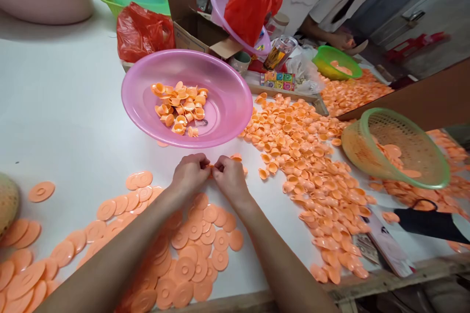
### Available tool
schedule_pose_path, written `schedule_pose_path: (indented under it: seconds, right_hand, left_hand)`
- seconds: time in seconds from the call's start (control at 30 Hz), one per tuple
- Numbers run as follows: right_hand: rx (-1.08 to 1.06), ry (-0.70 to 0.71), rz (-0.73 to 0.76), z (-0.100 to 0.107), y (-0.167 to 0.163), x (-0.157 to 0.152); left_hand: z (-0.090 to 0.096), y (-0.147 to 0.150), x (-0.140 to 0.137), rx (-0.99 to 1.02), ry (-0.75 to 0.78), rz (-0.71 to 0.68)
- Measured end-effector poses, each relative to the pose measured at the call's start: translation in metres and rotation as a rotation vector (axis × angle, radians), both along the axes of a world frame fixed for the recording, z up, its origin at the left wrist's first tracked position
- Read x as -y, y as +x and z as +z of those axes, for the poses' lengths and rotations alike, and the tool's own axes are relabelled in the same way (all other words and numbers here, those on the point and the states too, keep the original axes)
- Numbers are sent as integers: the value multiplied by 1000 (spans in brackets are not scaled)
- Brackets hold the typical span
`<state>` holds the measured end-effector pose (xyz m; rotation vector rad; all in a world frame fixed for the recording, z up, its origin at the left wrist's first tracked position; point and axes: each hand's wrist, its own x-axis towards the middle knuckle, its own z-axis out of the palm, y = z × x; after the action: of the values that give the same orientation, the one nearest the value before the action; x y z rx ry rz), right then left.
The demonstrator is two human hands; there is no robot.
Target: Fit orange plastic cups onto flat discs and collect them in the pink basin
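Note:
My left hand and my right hand meet over the white table, just in front of the pink basin. Both are closed in a pinch around a small orange plastic piece, mostly hidden by the fingers. Small orange toy cups, some apparently joined to saucers, lie inside the basin. Flat orange toy saucers are spread beneath and between my forearms. To the right of my right hand is a large heap of loose orange toy cups.
A green-rimmed basket holding orange pieces stands at the right. Behind the pink basin are a red plastic bag and an open cardboard box. Another person's hand is near a green bowl. A phone-like object lies near the front edge.

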<state>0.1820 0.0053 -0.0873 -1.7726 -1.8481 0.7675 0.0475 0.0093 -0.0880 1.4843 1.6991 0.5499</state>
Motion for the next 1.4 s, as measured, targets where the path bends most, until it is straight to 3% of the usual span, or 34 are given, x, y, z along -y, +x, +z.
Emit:
schedule_pose_path:
  seconds: [0.2, 0.3, 0.37, 0.47, 0.53, 0.6, 0.67, 0.73, 0.83, 0.93, 1.03, 1.17, 1.27, 1.4]
  right_hand:
    - [-91, 14, -28, 0, 0, 11]
    - [-215, -1, 24, 11, 23, 5]
    - [-182, 87, -61, 17, 40, -2]
    - [58, 178, -143, 15, 56, -14]
    - [194, 173, -122, 9, 60, -18]
    - [241, 185, -118, 2, 62, -18]
    - [203, 207, -128, -2, 64, -15]
    - [106, 214, -162, 0, 66, -9]
    - [-97, 164, -210, 10, 61, 0]
    - [-262, 81, -177, 21, 47, 7]
    - [-336, 8, -152, 22, 34, 10]
    - [-326, -73, -149, 10, 28, 11]
    - [-263, -130, -131, 4, 24, 11]
    - [-133, -119, -82, 5, 15, 10]
  left_hand:
    - [4, 4, 16, -110, 39, -9]
    - [16, 3, 33, -80, 220, -29]
    - [37, -1, 37, -38, 464, -7]
    - [82, -16, 20, -62, 764, 163]
    - [107, -31, 3, -59, 809, 255]
    - [115, -48, -4, -59, 827, 338]
    - [102, -66, 2, -119, 827, 445]
    - [73, -85, 12, -192, 727, 474]
    - [23, -106, 13, -275, 450, 315]
    - [-6, -103, -1, -345, 344, 206]
    - [-12, -71, -2, -236, 335, 38]
    - [-11, -21, 19, -145, 373, -233]
    - [-8, -2, 27, -144, 331, -252]
    - [-3, -1, 22, -159, 251, -181]
